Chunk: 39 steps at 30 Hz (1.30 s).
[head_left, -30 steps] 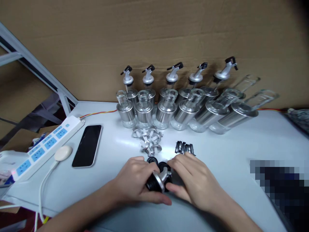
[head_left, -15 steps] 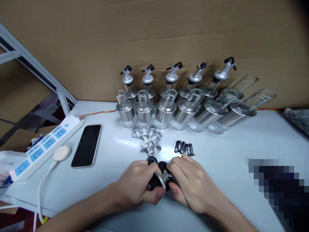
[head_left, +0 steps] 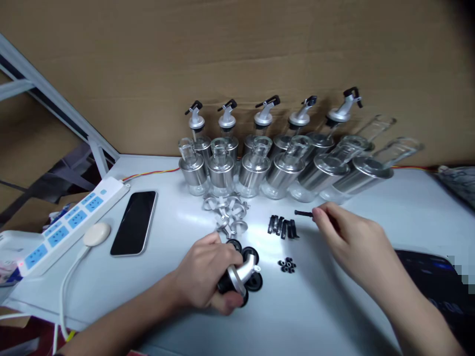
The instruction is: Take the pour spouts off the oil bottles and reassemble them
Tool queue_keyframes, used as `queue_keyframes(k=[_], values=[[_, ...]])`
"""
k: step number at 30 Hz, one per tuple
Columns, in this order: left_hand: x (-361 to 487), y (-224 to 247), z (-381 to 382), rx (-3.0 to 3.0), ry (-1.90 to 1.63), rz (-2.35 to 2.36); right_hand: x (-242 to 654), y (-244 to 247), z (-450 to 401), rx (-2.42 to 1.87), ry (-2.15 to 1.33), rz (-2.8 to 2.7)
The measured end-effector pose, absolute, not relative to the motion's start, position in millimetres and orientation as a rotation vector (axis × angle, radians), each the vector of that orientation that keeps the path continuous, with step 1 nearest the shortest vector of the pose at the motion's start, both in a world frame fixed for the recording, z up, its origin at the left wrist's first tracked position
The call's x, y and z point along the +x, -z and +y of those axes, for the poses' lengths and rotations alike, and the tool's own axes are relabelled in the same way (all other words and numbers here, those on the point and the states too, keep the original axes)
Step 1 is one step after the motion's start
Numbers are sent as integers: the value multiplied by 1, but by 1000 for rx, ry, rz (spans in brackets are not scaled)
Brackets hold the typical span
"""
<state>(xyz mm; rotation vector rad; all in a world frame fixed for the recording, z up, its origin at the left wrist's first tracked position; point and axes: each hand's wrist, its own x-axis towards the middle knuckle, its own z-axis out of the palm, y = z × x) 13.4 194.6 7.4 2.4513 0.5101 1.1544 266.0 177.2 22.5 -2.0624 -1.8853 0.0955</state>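
Smooth curved metal spout [head_left: 245, 270] in closed left grip [head_left: 208, 271].
Its tip points away, rightward; right of it, right grip [head_left: 358, 240] pinches slim black rod [head_left: 303, 213], axis sideways.

Left hand [head_left: 210, 272]: fingers curled, closed in a grip. Right hand [head_left: 352, 237]: fingertips pinched, wrist extended behind fingers.

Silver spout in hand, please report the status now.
Left hand holding silver spout, off the bottles. Right hand pinching thin black piece. Round black parts crowded close by the spout.
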Motion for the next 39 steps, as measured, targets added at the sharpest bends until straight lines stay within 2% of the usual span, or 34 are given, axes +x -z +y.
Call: queue_keyframes(k=[4, 12, 22, 34, 39], values=[[16, -9, 191, 2485, -1154, 497, 277, -15, 182, -2588, -272, -1870], [15, -9, 193, 2522, -1134, 495, 270, -14, 180, -2718, -346, -1898], [15, -11, 194, 2557, -1037, 515, 269, -3, 177, -2338, -196, -2058], [12, -5, 196, 2508, -948, 536, 268, -7, 177, -2238, -415, -1920], [10, -8, 196, 2338, -740, 717, 252, -25, 171, -1712, -757, -1899]])
